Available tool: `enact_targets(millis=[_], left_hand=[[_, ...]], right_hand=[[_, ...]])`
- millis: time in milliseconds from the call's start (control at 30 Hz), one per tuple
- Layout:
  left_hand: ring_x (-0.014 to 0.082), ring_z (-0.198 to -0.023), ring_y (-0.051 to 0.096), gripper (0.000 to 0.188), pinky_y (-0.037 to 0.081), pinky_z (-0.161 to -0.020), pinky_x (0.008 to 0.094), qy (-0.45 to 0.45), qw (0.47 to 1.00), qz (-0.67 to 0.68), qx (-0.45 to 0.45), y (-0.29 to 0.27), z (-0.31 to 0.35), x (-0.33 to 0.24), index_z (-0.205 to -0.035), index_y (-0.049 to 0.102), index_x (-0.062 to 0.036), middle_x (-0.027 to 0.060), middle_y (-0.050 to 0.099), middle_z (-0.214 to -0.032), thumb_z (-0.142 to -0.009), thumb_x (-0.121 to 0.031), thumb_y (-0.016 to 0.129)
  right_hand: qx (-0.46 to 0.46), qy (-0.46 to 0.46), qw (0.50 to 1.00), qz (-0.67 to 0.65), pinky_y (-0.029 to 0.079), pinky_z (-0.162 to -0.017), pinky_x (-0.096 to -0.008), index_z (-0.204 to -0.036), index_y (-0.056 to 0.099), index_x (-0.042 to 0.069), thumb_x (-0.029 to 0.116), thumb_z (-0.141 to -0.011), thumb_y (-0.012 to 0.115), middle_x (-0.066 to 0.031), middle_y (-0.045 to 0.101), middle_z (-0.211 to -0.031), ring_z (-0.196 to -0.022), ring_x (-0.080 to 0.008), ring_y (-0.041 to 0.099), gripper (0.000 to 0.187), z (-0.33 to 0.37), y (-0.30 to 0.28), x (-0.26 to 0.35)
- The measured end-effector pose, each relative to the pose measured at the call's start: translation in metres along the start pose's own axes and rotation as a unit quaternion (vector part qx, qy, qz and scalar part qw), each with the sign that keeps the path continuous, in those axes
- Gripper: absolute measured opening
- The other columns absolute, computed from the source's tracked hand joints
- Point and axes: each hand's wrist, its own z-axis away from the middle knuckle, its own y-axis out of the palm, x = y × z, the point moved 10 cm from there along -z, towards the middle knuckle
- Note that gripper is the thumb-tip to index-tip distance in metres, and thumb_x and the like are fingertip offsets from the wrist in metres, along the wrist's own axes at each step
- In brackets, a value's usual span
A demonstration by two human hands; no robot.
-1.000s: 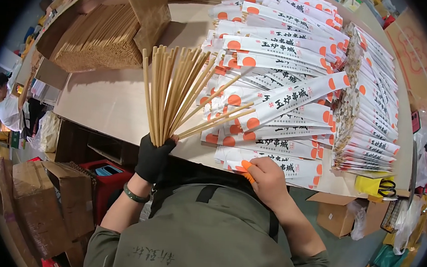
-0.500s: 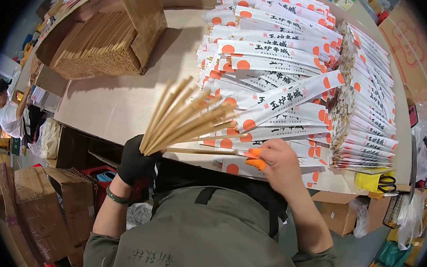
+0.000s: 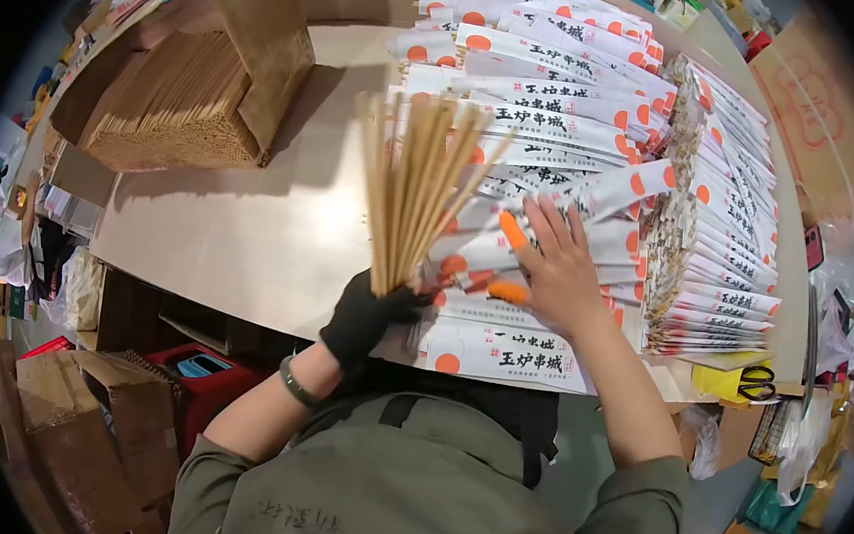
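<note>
A fanned bundle of wooden chopsticks (image 3: 415, 191) rises from my left hand (image 3: 368, 321), which wears a black glove and is closed round their lower ends. The upper ends of the sticks are blurred by motion. My right hand (image 3: 558, 282), with orange finger covers on the thumb and index finger, is spread flat over the white paper chopstick sleeves (image 3: 539, 115) with orange dots. These sleeves lie in a long overlapping pile in front of me. Close to my body, a few more sleeves (image 3: 510, 359) lie along the table edge.
A second stack of filled sleeves (image 3: 721, 230) stands right of the pile. An open cardboard box (image 3: 286, 80) at the far left holds tightly packed chopsticks (image 3: 185, 97). Black-handled scissors (image 3: 757, 383) sit by a yellow holder (image 3: 717, 381) at the right edge. Cartons (image 3: 64, 419) stand below left.
My left hand has moved right with the chopsticks, which now point more upright. My right hand has opened from a pinch at the stick tips and moved forward onto the sleeves.
</note>
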Motion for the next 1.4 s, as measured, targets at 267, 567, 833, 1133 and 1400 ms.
enact_targets(millis=[267,567,833,1133,1400], left_hand=[[0.0184,-0.076,0.065,0.029,0.051,-0.069,0.0324,0.106,0.976,-0.179,-0.072,0.007,-0.137,-0.065,-0.102,0.065,-0.006,0.0089,0.068,-0.083,-0.079,-0.023,0.065],[0.0303,-0.089,0.067,0.033,0.051,-0.077,0.0381,0.203,0.928,-0.266,-0.163,-0.003,-0.103,-0.065,-0.105,0.065,-0.0085,0.0138,0.069,-0.093,-0.083,-0.033,0.067],[0.0123,-0.064,0.061,0.024,0.048,-0.058,0.0277,0.1,0.97,-0.162,-0.149,-0.044,-0.084,-0.053,-0.096,0.063,-0.0025,0.0054,0.065,-0.076,-0.084,-0.023,0.066],[0.0088,-0.055,0.052,0.015,0.039,-0.049,0.0234,0.025,0.999,0.01,-0.043,-0.031,-0.05,-0.031,-0.088,0.06,-0.0048,-0.0004,0.056,-0.067,-0.088,-0.019,0.064],[0.0081,-0.056,0.052,0.02,0.042,-0.052,0.024,0.067,0.985,-0.097,-0.129,-0.057,-0.018,-0.028,-0.091,0.063,-0.0034,-0.0012,0.057,-0.068,-0.088,-0.023,0.066]], right_hand=[[-0.06,0.028,0.994,0.089,0.018,-0.113,-0.0537,-0.131,0.055,0.016,0.055,-0.079,0.063,-0.0135,0.041,-0.143,-0.137,-0.032,0.031,0.065,-0.088,0.025,-0.077],[-0.059,0.126,0.988,0.059,0.026,-0.107,-0.0558,-0.13,0.056,0.014,0.051,-0.084,0.06,-0.0181,0.045,-0.137,-0.133,-0.0358,0.034,0.06,-0.042,0.033,-0.025],[0.01,0.136,0.984,-0.116,0.041,-0.095,-0.046,-0.116,0.063,0.006,0.035,-0.081,0.067,-0.0196,0.057,-0.119,-0.114,-0.0394,0.05,0.045,-0.036,-0.001,-0.02],[0.034,0.474,0.672,-0.567,0.042,-0.051,-0.023,-0.094,0.07,0.003,0.012,-0.087,0.064,0.0005,0.063,-0.068,-0.062,-0.0048,0.057,0.013,0.05,0.037,-0.03],[0.0,-0.061,0.994,-0.088,0.049,-0.078,-0.0369,-0.109,0.063,0.001,0.013,-0.073,0.071,-0.0119,0.058,-0.108,-0.098,-0.0286,0.058,0.039,0.07,-0.003,0.121]])
